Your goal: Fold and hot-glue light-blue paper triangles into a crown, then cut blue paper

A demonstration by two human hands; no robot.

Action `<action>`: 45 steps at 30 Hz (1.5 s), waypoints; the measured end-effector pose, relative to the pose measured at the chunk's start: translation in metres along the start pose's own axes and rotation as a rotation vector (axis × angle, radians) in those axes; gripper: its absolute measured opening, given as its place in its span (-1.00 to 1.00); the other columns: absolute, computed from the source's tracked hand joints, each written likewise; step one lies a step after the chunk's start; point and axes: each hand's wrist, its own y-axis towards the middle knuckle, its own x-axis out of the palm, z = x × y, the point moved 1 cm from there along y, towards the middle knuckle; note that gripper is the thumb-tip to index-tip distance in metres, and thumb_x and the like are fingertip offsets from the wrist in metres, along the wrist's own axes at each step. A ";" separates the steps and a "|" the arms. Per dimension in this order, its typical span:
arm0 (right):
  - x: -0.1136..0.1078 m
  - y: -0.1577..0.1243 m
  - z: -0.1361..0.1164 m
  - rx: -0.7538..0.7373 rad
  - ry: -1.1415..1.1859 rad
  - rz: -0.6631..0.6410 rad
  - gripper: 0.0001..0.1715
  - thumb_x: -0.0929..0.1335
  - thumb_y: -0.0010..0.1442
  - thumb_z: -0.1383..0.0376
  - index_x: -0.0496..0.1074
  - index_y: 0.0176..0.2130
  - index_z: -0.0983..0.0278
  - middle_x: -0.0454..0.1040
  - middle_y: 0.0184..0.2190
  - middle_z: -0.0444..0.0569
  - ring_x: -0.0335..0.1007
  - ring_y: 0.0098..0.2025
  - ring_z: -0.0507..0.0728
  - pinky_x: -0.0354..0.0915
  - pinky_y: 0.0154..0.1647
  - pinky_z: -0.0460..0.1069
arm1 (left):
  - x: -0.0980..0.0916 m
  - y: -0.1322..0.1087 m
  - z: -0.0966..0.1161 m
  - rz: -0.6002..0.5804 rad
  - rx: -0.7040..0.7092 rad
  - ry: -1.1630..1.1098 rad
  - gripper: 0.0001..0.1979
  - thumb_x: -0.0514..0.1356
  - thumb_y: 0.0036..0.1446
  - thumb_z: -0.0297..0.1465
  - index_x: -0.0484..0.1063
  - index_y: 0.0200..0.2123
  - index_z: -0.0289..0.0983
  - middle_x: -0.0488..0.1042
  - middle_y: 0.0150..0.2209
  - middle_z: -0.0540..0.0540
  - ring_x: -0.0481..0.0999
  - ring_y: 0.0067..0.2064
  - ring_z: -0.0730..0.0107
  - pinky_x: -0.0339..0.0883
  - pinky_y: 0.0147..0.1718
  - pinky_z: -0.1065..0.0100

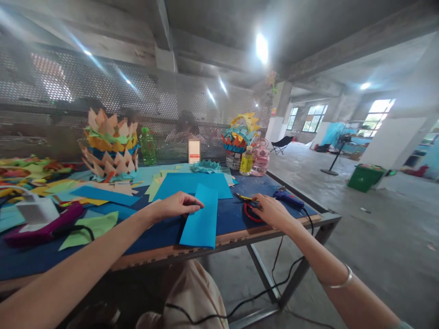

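My left hand [181, 204] has its fingers curled together on the left edge of a folded blue paper strip [202, 224], which lies over a larger blue sheet [168, 185] and reaches the table's front edge. To the right, the fingers of my right hand [269, 209] are closed around a pair of scissors [252, 214] with red and black handles, lying on the tabletop with the blades pointing left. Part of the handles is hidden under those fingers. Just beyond this hand lies a blue glue gun [288, 199] with a black cord.
Stacked paper crowns [111, 146] stand at the back left beside a green bottle [147, 146]. More crowns [240, 132], a yellow bottle [247, 161] and a pink bottle [260, 160] are at the back right. A purple power strip [44, 226] lies left; a mesh screen [113, 87] rises behind.
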 end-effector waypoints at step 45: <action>0.016 -0.139 -0.085 0.132 1.698 -0.211 -0.44 0.48 -0.04 0.08 0.34 -0.09 0.25 0.27 -0.48 -0.20 0.11 -0.48 -0.04 0.04 -0.46 -0.11 | 0.031 -0.036 -0.003 0.283 0.084 0.772 -0.49 0.09 0.12 -0.16 0.40 0.07 -0.32 0.37 0.12 -0.26 0.35 0.12 0.02 0.21 0.08 0.14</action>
